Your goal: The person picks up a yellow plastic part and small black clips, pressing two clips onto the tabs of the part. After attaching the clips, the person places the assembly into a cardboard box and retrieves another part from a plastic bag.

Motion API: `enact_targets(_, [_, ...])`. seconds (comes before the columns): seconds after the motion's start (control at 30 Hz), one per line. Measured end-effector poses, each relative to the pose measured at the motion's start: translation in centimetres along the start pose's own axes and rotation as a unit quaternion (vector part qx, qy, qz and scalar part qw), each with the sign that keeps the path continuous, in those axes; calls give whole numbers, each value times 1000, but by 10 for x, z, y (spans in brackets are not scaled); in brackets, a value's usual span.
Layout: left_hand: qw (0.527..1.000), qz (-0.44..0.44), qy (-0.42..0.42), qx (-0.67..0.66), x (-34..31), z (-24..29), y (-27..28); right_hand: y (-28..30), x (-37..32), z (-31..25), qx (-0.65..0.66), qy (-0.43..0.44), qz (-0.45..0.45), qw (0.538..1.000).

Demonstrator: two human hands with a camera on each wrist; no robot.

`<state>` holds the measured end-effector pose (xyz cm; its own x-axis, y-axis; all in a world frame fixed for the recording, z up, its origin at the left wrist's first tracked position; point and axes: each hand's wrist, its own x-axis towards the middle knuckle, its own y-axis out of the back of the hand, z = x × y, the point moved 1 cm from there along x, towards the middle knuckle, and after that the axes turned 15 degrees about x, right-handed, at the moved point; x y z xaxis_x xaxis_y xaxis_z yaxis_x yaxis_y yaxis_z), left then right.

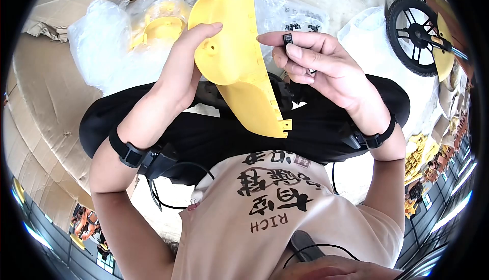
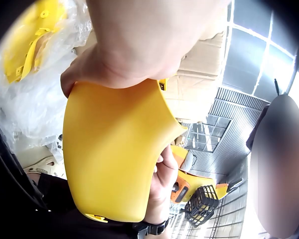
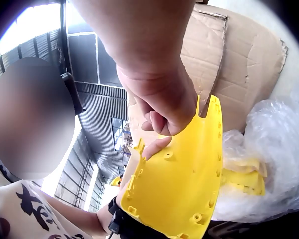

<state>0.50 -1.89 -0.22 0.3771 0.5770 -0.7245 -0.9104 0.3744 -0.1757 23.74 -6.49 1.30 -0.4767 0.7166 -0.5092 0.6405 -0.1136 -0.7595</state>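
A curved yellow plastic panel (image 1: 232,50) stands tilted over the lap, with small tabs and slots along its edge. My left hand (image 1: 189,50) grips its left side, the thumb lying over the face. In the right wrist view the panel's inner side (image 3: 179,184) shows screw posts and edge clips. Just right of the panel's edge, my right hand (image 1: 326,58) pinches a small black plastic clip (image 1: 288,39) between thumb and index finger. Another small dark bit (image 1: 312,71) shows by its curled lower fingers. From the left wrist, the panel's smooth outside (image 2: 109,149) partly covers the right hand (image 2: 165,174).
Clear plastic bags (image 1: 97,40) with more yellow parts (image 1: 165,28) lie at the far left, beside cardboard (image 1: 56,107). Several small black pieces (image 1: 300,27) lie on plastic beyond the right hand. A black spoked wheel (image 1: 413,36) stands at the right. Dark trousers (image 1: 132,109) lie below the hands.
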Motion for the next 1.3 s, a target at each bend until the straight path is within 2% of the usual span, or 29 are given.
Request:
enact_targets(0.07, [999,-4,27,-20,-1,3,1,0,2,-1,-10,0,9,1000])
enact_targets(0.23, [999,-1,28,-19,0,2,0,5,1,-2,-100,44,-13,994])
enact_targets(0.47, [1000,6,25,-12,-1,2,-2,-3,-3,-3,-89,74,-31,993])
enact_targets(0.53, [1000,6,27,-15,0,1,-1,-4,-3,-3,-39,60,-48,996])
enact_targets(0.67, [1000,0,22,-18,0,1,-1,-4,-4,-1,-77,74,-46,993])
enact_targets(0.87, [999,17,31,-32,0,6,0,1,-2,-1,-113,79,-3,990])
enact_targets(0.93, [999,17,28,-35,1,4,1,5,0,3,-122,112,28,986])
enact_targets(1.3, [997,17,43,-58,4,2,4,7,2,1,-77,59,31,995])
